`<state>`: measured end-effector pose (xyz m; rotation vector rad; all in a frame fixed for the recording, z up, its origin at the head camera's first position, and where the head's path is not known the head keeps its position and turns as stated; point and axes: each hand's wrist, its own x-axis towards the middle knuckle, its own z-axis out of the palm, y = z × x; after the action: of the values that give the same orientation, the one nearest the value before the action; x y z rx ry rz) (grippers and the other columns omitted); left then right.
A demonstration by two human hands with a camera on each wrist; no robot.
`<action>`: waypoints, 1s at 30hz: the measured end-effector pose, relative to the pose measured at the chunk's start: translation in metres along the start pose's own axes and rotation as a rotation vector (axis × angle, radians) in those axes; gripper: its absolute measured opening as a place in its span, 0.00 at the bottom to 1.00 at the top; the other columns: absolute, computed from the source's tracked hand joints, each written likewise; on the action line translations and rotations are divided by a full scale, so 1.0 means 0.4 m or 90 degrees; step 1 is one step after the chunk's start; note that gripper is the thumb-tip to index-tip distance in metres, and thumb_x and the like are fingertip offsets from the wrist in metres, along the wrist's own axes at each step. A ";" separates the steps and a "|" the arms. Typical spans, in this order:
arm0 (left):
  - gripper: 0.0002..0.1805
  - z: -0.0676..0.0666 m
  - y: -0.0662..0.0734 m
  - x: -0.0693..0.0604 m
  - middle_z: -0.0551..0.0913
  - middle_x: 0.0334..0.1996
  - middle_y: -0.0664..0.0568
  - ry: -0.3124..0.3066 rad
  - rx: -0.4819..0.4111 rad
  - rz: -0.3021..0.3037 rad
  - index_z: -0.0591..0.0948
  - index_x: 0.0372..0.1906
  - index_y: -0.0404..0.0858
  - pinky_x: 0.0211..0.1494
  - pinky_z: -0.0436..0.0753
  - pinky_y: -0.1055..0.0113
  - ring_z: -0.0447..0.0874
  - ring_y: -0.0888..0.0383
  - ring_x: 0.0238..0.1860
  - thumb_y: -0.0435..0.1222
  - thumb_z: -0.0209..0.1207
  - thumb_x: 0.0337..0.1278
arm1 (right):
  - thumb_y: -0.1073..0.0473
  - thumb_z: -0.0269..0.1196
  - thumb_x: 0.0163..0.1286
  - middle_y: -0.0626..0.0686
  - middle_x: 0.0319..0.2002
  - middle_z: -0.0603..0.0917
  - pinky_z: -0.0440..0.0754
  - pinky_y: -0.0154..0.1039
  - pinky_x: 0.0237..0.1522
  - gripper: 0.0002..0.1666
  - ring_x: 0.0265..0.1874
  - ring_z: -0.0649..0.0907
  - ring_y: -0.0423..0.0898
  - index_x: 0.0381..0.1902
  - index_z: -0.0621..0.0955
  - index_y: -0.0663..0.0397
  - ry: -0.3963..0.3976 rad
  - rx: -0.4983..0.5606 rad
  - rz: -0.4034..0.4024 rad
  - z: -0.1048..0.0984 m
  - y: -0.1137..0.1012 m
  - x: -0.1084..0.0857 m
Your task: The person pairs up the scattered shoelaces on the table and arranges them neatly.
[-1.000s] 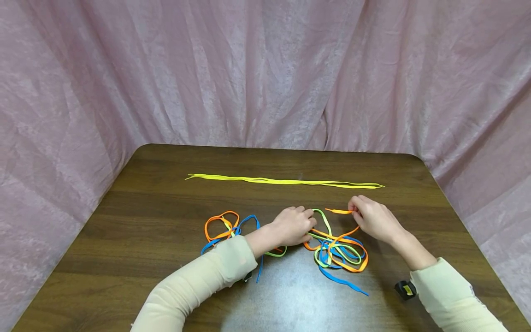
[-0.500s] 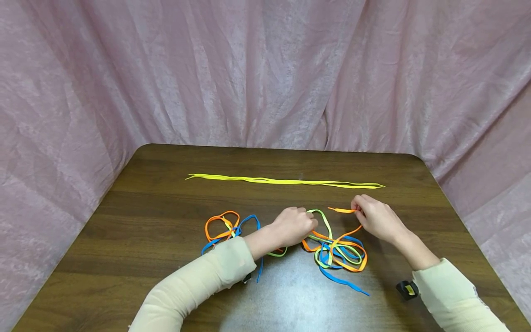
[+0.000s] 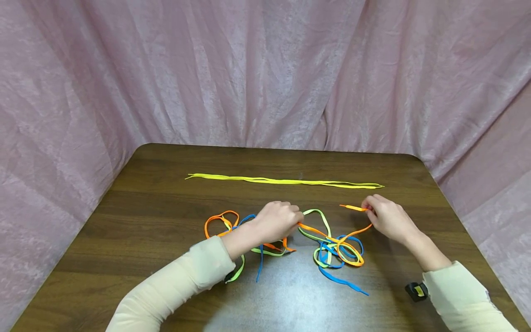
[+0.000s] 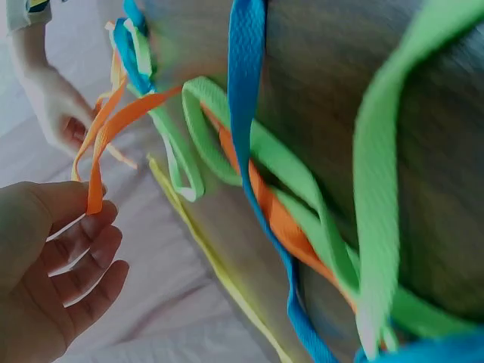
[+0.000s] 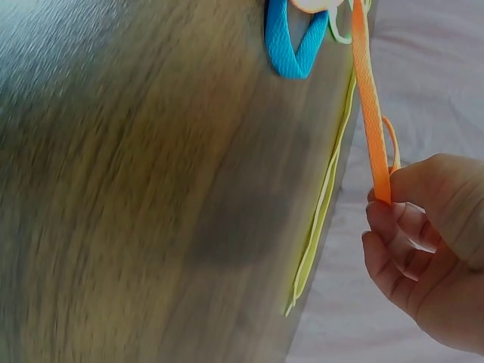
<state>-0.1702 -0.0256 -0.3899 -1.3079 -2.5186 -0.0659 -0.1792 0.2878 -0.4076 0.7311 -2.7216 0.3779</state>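
Observation:
Between thumb and fingers, my left hand [image 3: 279, 222] pinches an orange shoelace [image 3: 313, 229] above the tangle. My right hand [image 3: 390, 219] pinches the orange lace near one tip, and that tip [image 3: 352, 208] points left past the fingers. Loops of orange, green and blue laces lie knotted together between and below the hands. The blue lace [image 3: 342, 281] trails an end toward the front, while a green lace [image 3: 322, 216] arches up beside the left hand. In the right wrist view, the orange lace [image 5: 368, 106] hangs taut from thumb and fingertip. The left forearm hides part of the left-hand loops.
A bundle of yellow laces [image 3: 274, 181] lies stretched straight across the back of the wooden table [image 3: 145, 198]. More tangled loops, including an orange loop [image 3: 211, 217], lie left of the left hand. Pink curtains [image 3: 265, 74] hang behind the table.
The left hand has moved left, drawing orange lace out of the right-hand tangle. The right hand has shifted slightly right with the orange tip. The yellow laces have stayed put.

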 end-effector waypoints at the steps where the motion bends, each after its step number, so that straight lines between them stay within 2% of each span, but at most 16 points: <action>1: 0.05 -0.006 -0.006 -0.005 0.78 0.23 0.61 0.002 -0.005 -0.004 0.82 0.27 0.50 0.27 0.74 0.71 0.77 0.62 0.26 0.36 0.59 0.53 | 0.72 0.64 0.49 0.45 0.25 0.75 0.68 0.35 0.18 0.12 0.20 0.71 0.38 0.29 0.77 0.53 0.004 -0.002 0.001 -0.002 0.004 -0.002; 10: 0.05 -0.044 -0.063 -0.048 0.77 0.22 0.60 0.031 -0.024 -0.049 0.82 0.26 0.47 0.25 0.73 0.69 0.75 0.62 0.24 0.36 0.59 0.53 | 0.72 0.64 0.48 0.44 0.22 0.73 0.67 0.36 0.19 0.12 0.19 0.70 0.38 0.28 0.76 0.52 0.020 -0.016 0.023 -0.019 0.039 -0.020; 14: 0.03 -0.046 -0.086 -0.068 0.79 0.24 0.59 0.022 -0.031 -0.071 0.82 0.27 0.46 0.27 0.74 0.69 0.76 0.61 0.25 0.36 0.60 0.53 | 0.72 0.63 0.48 0.44 0.22 0.73 0.67 0.37 0.19 0.11 0.19 0.70 0.38 0.28 0.76 0.52 0.014 -0.014 0.034 -0.018 0.046 -0.028; 19: 0.02 -0.053 -0.116 -0.098 0.80 0.24 0.60 0.002 -0.053 -0.110 0.81 0.28 0.46 0.23 0.73 0.69 0.76 0.62 0.24 0.36 0.62 0.52 | 0.72 0.63 0.47 0.44 0.22 0.74 0.68 0.38 0.19 0.11 0.20 0.71 0.38 0.27 0.76 0.53 0.015 -0.015 0.037 -0.018 0.055 -0.039; 23: 0.01 -0.056 -0.148 -0.125 0.81 0.25 0.61 -0.002 -0.061 -0.141 0.81 0.29 0.46 0.21 0.72 0.70 0.75 0.63 0.22 0.37 0.61 0.53 | 0.71 0.63 0.48 0.44 0.22 0.74 0.68 0.37 0.19 0.11 0.19 0.71 0.38 0.27 0.75 0.53 0.010 -0.012 0.054 -0.018 0.064 -0.049; 30: 0.02 -0.056 -0.207 -0.176 0.82 0.26 0.59 0.003 -0.061 -0.204 0.82 0.31 0.44 0.21 0.74 0.67 0.78 0.62 0.23 0.36 0.63 0.51 | 0.72 0.64 0.48 0.44 0.22 0.74 0.67 0.37 0.20 0.12 0.19 0.71 0.39 0.27 0.75 0.53 0.009 -0.013 0.068 -0.018 0.081 -0.060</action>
<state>-0.1933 -0.1337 -0.3807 -0.9210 -2.7261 -0.2606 -0.1745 0.3278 -0.4149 0.5778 -2.7537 0.3770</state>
